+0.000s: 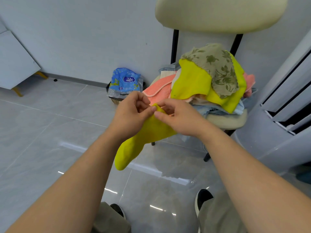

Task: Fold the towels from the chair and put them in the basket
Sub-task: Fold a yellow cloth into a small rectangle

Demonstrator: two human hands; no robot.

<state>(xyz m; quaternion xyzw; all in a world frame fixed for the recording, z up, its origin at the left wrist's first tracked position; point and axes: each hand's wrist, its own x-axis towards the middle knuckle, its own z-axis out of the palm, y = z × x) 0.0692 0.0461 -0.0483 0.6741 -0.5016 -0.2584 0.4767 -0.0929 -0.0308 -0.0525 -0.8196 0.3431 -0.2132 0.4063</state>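
Noted yellow towel hanging in mid-air in front of the chair, clear of seat and floor, bunched, not yet folded, lower end drooping to the left. Pinched at its top edge by left hand and right hand, fingertips almost touching. Both grips narrow, thumb against forefinger on the cloth, other fingers curled. Cannot tell whether pinched at a corner or mid-edge.

Behind it, recorded pile of towels heaped on the chair seat: a second yellow, olive floral, coral, pale blue. None folded.

Left of the chair, against the wall, logged dark container with blue packet lying on top. Possibly the basket; cannot confirm.

Judged step: hunting out the edge of one towel ahead of its first fold. No folded towel in view, so task judged early.

Next move calls for sliding the hands apart along the top edge to both corners, letting the cloth hang flat, then bringing corner to corner. Seat fully covered, so fold likely to be made in the air. Worth guarding against the thin pinch slipping during the spread.
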